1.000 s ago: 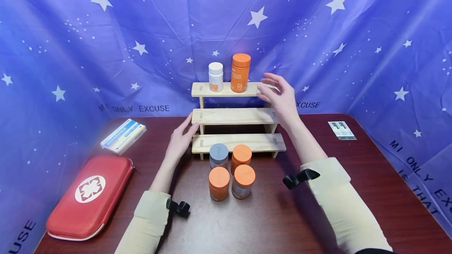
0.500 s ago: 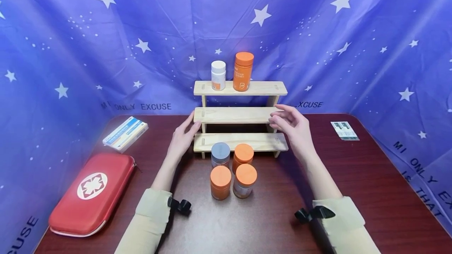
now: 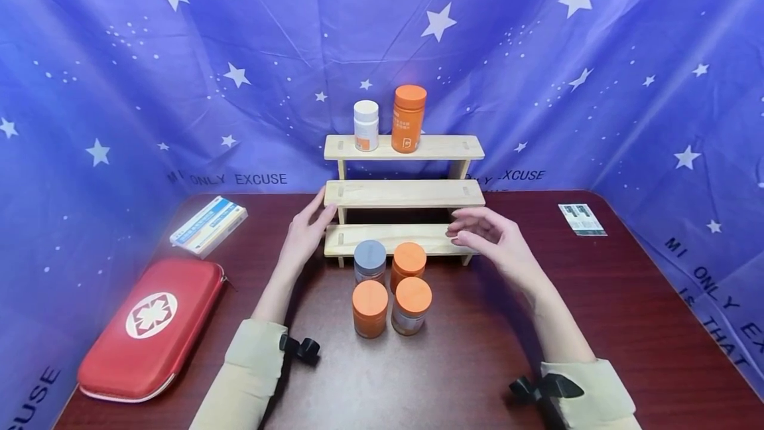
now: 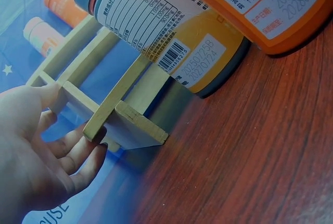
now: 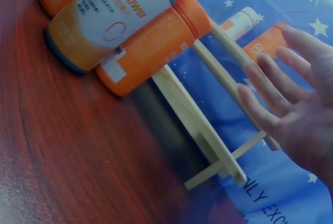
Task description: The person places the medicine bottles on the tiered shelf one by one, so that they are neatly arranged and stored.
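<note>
A stepped wooden shelf [image 3: 406, 194] with three tiers stands on the table. My left hand [image 3: 304, 234] holds its left end, thumb at the middle tier's front edge; in the left wrist view the fingertips [image 4: 96, 154] curl by a lower tier's end. Over the bottom tier's right end, my right hand [image 3: 492, 237] has loosely bent, spread fingers with nothing between them. A white pill bottle [image 3: 366, 126] and a tall orange bottle [image 3: 408, 121] stand on the top tier. Before the shelf, a grey-capped jar [image 3: 370, 261] and several orange-capped jars [image 3: 370, 307] stand close together.
A red zip case [image 3: 152, 330] with a white cross emblem lies at the left, with a blue-and-white box [image 3: 209, 225] behind it. A flat printed packet [image 3: 581, 219] lies at the back right. A starry blue curtain [image 3: 286, 85] surrounds the table.
My right hand has come down from beside the top tier, past the middle one, to the bottom tier's right end. My left hand, the shelf and the bottles have stayed in place.
</note>
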The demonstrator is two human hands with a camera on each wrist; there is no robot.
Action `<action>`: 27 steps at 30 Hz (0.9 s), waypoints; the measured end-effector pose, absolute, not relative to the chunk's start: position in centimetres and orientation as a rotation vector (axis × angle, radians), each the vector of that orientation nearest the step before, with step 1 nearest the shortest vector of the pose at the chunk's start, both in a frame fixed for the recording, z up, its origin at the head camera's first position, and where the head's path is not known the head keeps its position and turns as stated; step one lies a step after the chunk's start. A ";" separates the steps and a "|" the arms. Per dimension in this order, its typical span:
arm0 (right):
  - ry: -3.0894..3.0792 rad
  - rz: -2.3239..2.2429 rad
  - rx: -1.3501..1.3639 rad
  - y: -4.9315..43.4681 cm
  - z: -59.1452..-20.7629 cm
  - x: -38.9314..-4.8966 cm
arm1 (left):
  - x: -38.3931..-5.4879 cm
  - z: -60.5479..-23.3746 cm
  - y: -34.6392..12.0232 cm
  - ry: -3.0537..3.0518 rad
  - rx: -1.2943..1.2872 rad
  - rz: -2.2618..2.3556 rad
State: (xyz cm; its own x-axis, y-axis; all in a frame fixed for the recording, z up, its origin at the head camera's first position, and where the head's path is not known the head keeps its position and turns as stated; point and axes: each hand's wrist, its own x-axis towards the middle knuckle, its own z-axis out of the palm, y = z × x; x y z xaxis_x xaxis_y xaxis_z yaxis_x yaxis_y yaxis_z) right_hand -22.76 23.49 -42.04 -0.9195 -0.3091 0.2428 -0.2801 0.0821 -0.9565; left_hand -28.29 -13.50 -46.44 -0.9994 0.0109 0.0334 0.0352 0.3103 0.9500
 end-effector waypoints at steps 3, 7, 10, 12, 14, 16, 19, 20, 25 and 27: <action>2.332 -1.883 -0.697 23.6 -41.8 -22.6 | -28.2 -46.5 -13.7 -2.528 -0.044 -1.830; 2.279 -1.781 -0.791 23.6 -41.8 -22.5 | -28.2 -46.5 -13.8 -2.530 -0.026 -1.819; 2.219 -1.725 -0.856 23.5 -41.8 -22.3 | -28.3 -46.4 -13.7 -2.538 -0.032 -1.807; 2.188 -1.688 -0.888 23.4 -41.7 -22.2 | -28.4 -46.4 -13.7 -2.541 -0.039 -1.804; 2.159 -1.657 -0.910 23.4 -41.5 -22.0 | -28.5 -46.3 -13.6 -2.541 -0.048 -1.806; 2.124 -1.630 -0.917 23.3 -41.2 -21.8 | -28.6 -46.3 -13.6 -2.537 -0.049 -1.808; 2.073 -1.580 -0.944 23.1 -40.9 -21.7 | -28.5 -46.3 -13.7 -2.534 -0.049 -1.815; 2.066 -1.556 -0.963 23.1 -40.9 -21.7 | -28.5 -46.2 -13.7 -2.532 -0.050 -1.820; 2.055 -1.452 -1.008 22.6 -41.0 -21.4 | -28.4 -46.2 -13.7 -2.537 -0.052 -1.825; 2.051 -1.433 -1.006 22.4 -41.0 -21.2 | -28.3 -46.3 -13.6 -2.537 -0.053 -1.825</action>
State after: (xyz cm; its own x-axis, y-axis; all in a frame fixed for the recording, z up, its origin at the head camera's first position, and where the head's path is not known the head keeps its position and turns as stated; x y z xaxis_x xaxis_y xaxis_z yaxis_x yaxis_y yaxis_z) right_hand -21.23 22.40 -41.03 -0.6378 -0.7686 0.0499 -0.3115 0.1981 -0.9293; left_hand -28.34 -13.61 -46.25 -0.9993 0.0180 0.0327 0.0367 0.3176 0.9475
